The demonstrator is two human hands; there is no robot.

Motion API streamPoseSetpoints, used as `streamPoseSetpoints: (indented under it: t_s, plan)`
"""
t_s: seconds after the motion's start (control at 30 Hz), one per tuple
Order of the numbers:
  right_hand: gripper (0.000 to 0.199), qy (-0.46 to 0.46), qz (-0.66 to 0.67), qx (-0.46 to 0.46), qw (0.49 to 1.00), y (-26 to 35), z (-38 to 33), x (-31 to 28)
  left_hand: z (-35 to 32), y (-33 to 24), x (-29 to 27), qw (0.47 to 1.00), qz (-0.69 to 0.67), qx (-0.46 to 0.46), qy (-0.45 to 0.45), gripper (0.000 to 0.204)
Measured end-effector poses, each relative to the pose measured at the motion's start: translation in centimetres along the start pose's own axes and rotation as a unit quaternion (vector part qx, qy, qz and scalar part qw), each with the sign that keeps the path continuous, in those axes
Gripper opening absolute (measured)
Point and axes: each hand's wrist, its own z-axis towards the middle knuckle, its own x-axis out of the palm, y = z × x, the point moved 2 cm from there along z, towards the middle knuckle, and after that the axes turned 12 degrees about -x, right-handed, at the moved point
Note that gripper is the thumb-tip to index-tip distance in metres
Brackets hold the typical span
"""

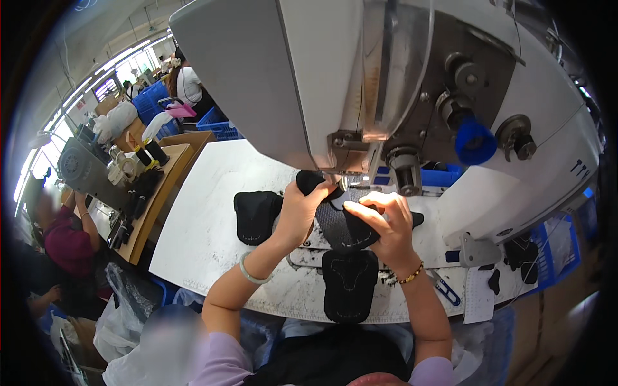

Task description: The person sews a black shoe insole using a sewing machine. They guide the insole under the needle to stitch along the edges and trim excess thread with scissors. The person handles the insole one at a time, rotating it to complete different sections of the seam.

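A black textured fabric piece [347, 230] with light stitch marks along its near edge lies under the needle area of a large white sewing machine [257, 71]. My left hand [302, 209] pinches its far left part, thumb and fingers closed, close to the presser foot [367, 179]. At the piece's right side my right hand [391, 222] grips it, thumb and forefinger pressed near its top. The needle tip itself is too small to make out. Left of my left hand lies a stack of black pieces [256, 219]; another black piece [349, 286] with pale stitching lies nearer me.
On the white table [206, 193], dark lint is scattered. A blue-handled cutter [445, 291] and a white paper strip [479, 294] lie to the right, by a blue basket [557, 248]. Another person [71, 231] works at a machine on the left. Plastic bags [129, 321] hang below.
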Motion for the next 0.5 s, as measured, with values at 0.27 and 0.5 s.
streamPoseSetpoints:
  t_s: [0.27,0.5]
  plan:
    - [0.049,-0.004,-0.005,0.036,0.999,0.4,-0.3,0.5,0.5,0.5,-0.6,1.0,0.003,0.012,0.024,0.013]
    - [0.041,-0.004,0.038,0.075,0.996,0.2,-0.2,0.2,0.0,-0.5,-0.2,0.993,0.112,0.038,0.007,0.014]
